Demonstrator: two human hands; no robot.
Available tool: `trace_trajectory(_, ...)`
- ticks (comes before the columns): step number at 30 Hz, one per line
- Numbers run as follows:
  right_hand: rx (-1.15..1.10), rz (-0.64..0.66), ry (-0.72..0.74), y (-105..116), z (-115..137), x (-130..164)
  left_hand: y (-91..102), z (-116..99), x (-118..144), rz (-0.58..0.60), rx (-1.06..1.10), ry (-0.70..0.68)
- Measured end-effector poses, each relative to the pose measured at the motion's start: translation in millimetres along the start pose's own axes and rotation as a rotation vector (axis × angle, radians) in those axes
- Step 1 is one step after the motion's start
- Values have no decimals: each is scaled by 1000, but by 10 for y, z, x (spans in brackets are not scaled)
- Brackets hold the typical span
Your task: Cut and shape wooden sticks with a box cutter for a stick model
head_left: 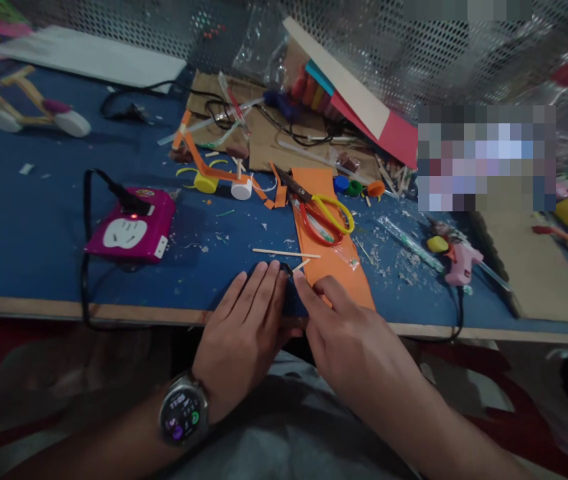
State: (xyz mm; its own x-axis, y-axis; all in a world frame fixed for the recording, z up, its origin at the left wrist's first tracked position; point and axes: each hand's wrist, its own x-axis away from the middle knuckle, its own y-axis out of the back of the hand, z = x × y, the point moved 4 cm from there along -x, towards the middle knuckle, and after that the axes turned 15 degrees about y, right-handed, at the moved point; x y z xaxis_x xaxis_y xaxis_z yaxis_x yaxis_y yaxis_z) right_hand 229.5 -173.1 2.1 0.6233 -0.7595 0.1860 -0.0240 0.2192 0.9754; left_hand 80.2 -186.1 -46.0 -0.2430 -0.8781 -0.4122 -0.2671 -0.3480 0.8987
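Observation:
My left hand lies flat at the table's front edge, fingers stretched forward, over something dark that it mostly hides. Close by on the right, my right hand is closed around a thin black tool; only a bit of it shows by the index fingertip. A thin wooden stick lies just beyond my fingertips, and a shorter stick piece touches the orange sheet. Scissors with yellow and red handles rest on that sheet.
A magenta power socket box with a plugged-in black cord stands left. At right lie a pink glue gun and a cardboard sheet. An orange model with wheels, bottle caps and scraps sit further back.

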Motion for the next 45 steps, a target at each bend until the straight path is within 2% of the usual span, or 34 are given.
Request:
trace_trajectory(6, -11, -40, 24, 12, 5, 124, -8, -19, -13, 6, -40, -28)
trace_trajectory(10, 14, 47, 11, 11, 18, 142, -19, -13, -4, -17, -25, -25)
trace_trajectory(17, -34, 179, -54, 78, 20, -80, -46, 5, 11, -7, -29, -17)
trace_trajectory(24, -60, 136, -49, 75, 36, 47, -42, 11, -4, -65, -40, -43)
trace_trajectory(29, -36, 162, -51, 40, 57, 121, -46, 11, -10, -84, -41, -47)
trace_trajectory(35, 10, 139, -24, 49, 59, 68, -59, 18, -1, -89, -20, -33)
trace_trajectory(45, -16, 180, -38, 131, 59, -51, -76, 37, 3, -83, -14, -28)
